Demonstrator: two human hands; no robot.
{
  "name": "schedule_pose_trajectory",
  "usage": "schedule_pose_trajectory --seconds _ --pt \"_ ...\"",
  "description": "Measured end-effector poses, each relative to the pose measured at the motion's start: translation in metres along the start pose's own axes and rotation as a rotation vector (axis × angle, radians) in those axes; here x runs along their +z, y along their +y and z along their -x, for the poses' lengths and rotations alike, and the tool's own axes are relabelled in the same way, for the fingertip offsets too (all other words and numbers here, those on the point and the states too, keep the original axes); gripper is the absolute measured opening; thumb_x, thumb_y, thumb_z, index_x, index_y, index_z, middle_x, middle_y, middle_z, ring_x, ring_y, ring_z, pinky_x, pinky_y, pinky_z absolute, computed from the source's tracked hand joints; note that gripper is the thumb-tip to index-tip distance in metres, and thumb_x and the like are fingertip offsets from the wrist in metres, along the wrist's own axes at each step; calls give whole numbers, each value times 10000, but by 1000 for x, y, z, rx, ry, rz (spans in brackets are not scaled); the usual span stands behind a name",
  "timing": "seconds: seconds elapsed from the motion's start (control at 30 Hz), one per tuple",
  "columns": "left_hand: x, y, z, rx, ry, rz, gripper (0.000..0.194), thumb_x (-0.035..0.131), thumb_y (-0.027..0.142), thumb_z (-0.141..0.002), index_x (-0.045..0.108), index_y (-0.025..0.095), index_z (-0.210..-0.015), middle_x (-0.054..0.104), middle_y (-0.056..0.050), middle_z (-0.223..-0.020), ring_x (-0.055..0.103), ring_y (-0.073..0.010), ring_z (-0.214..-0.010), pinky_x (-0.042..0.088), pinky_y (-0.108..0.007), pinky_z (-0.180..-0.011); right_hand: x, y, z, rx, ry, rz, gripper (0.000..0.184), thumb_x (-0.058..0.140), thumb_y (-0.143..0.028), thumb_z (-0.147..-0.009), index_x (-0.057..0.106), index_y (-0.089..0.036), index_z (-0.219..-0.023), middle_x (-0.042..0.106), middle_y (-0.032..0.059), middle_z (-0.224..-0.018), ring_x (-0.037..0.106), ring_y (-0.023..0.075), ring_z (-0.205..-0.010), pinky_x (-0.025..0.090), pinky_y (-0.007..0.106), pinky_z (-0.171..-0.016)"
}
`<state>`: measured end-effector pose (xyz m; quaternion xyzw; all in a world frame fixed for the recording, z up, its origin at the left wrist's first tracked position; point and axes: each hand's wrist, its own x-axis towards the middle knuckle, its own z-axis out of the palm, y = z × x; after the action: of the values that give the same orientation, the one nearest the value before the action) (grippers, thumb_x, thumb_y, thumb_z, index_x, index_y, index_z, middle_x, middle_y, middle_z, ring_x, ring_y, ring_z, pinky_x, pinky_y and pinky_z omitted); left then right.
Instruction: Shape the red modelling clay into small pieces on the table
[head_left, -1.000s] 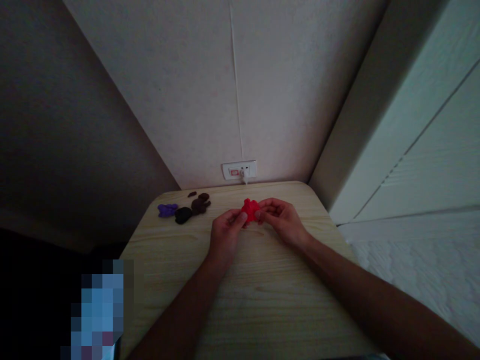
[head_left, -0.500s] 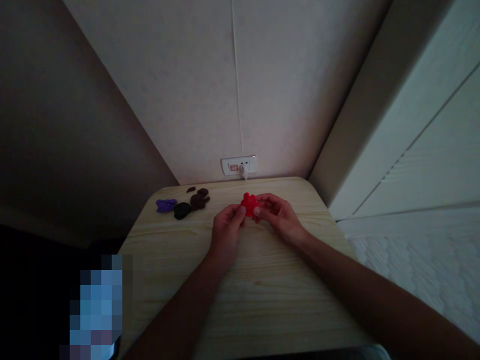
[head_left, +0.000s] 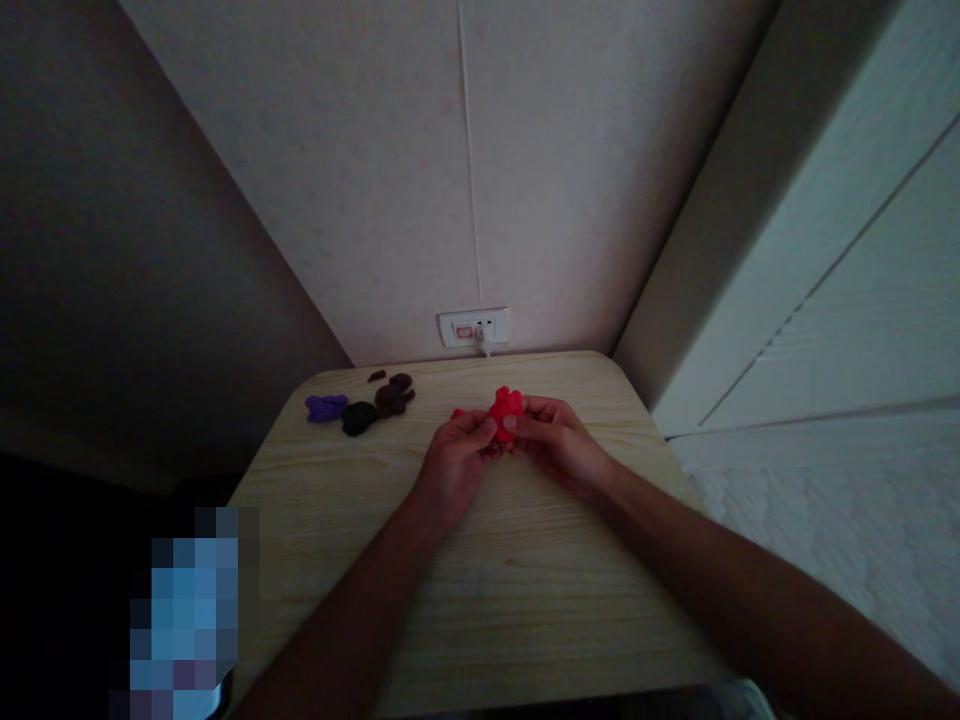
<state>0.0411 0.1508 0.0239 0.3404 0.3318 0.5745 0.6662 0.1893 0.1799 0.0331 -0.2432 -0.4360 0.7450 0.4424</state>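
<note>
A lump of red modelling clay [head_left: 507, 400], uneven with small knobs along its top, is pinched between both hands just above the table. My left hand [head_left: 452, 462] grips its left side with thumb and fingers. On the other side, my right hand [head_left: 564, 442] presses its thumb on the lump's front, with the fingers behind. A small bit of red [head_left: 458, 413] shows behind my left knuckles; whether it joins the lump is hidden. Purple clay [head_left: 326, 408], black clay [head_left: 359, 419] and brown clay [head_left: 391, 401] lie close together at the far left, beside a small brown scrap [head_left: 377, 376].
The light wooden table [head_left: 465, 620] has rounded far corners and meets the wall. Above its back edge is a wall socket [head_left: 456, 330] with a white plug [head_left: 483, 340] in it. A white panelled surface [head_left: 847, 320] rises at right. A pixelated bright patch [head_left: 184, 610] covers the lower left.
Both hands keep hold of the red clay, which has turned between the fingers and shifted slightly right. A bit of red now shows behind my left hand. The other clay lies as before.
</note>
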Motion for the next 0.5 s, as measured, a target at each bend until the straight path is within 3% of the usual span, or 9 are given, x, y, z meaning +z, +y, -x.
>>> schedule_pose_trajectory --seconds 0.27,0.5 --pt "4 1 0 55 74 -52 271 865 319 -709 723 123 -830 702 -48 -739 628 -153 -653 490 -306 -672 -9 2 -4 21 -33 64 282 906 -335 -670 726 -144 -770 663 -8 -667 556 88 -583 439 209 -564" --pt "1 6 -1 -9 -24 61 236 853 273 -725 741 99 -838 704 -71 -800 629 -162 -718 513 -326 -727 -9 2 -5 8 5 48 331 936 -314 -627 717 -156 -818 730 6 -707 595 85 -564 442 195 -530"
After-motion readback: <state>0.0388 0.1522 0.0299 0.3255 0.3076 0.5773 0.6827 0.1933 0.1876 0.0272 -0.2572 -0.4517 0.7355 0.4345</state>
